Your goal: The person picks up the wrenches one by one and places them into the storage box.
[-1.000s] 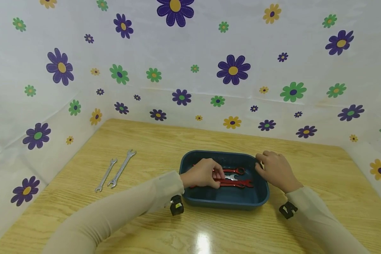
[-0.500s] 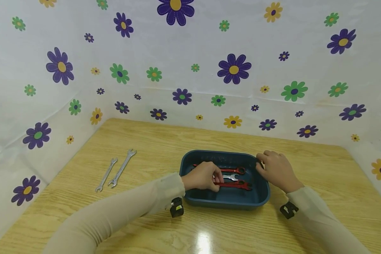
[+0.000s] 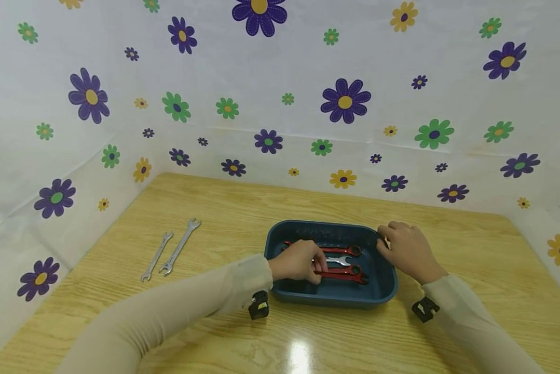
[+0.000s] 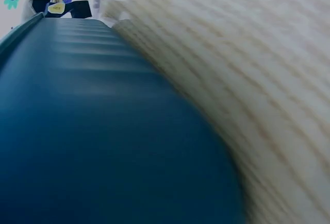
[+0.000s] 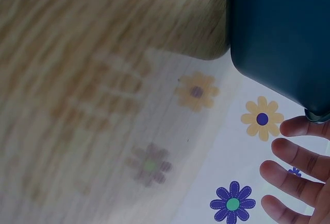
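Note:
A dark blue plastic bin [image 3: 331, 300] holds several wrenches. My left hand [image 3: 296, 261] reaches into it, its thumb and fingers pinching a red wrench [image 3: 342, 277] low over the bin floor. Another red wrench [image 3: 354, 269], showing a ring end, lies right beside that one. Behind them are a silver wrench [image 3: 340, 261] and a further red wrench [image 3: 340, 250]. At the bin's far right corner, my right hand [image 3: 408, 252] grips the rim. The right wrist view shows its fingers [image 5: 296, 154] outside the wall; the thumb is hidden there. The left wrist view hides the left hand.
Two silver wrenches, a shorter one [image 3: 156, 257] and a longer one [image 3: 180, 246], lie side by side on the wooden table [image 3: 223, 218], left of the bin. A flower-patterned white sheet [image 3: 298, 62] rises behind and at both sides.
My left hand has shifted slightly, and the red wrench in it has moved toward the bin's front wall, uncovering the ring-ended red wrench. The right hand stays on the rim.

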{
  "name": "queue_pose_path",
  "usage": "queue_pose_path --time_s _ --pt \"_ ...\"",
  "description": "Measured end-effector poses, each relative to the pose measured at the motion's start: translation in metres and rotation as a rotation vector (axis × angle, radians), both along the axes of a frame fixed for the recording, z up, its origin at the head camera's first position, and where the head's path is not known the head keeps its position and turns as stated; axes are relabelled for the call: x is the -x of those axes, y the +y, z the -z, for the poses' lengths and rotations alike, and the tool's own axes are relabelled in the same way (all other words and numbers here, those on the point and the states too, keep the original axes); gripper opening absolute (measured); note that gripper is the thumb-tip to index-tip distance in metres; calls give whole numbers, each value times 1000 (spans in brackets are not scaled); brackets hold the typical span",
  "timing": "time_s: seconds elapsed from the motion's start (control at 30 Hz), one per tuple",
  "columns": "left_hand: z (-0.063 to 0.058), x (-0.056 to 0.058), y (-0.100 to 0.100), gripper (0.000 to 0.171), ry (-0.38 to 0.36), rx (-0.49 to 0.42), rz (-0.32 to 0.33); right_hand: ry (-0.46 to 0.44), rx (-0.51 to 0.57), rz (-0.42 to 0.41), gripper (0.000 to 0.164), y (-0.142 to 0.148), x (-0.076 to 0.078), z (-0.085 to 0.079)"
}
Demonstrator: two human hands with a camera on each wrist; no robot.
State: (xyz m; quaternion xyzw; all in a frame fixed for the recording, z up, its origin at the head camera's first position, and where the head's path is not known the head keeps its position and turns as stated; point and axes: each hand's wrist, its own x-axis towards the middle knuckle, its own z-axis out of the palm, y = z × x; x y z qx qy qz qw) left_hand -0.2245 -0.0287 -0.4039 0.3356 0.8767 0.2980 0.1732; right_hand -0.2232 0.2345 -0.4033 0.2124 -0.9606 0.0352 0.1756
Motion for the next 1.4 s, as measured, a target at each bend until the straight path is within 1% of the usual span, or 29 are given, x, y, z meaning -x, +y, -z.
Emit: queue_pose_path --time_s 0.23,0.47,0.73,0.9,1.03,1.4 --pt "4 -4 0 10 -20 30 -23 -1 -3 -5 12 -1 -2 -1" --pt "9 -4 1 10 -2 33 -22 -4 -2 -1 11 -1 -2 -1" --pt "6 -4 2 12 1 55 -10 -15 0 9 11 -1 -1 -1" --pt "8 -3 3 13 33 75 14 -19 -4 12 11 -1 -1 0" --pt "11 -2 3 13 49 79 18 -13 -1 9 11 -1 0 0" --pt "10 -3 2 14 40 78 29 -18 0 9 10 -1 -1 -1"
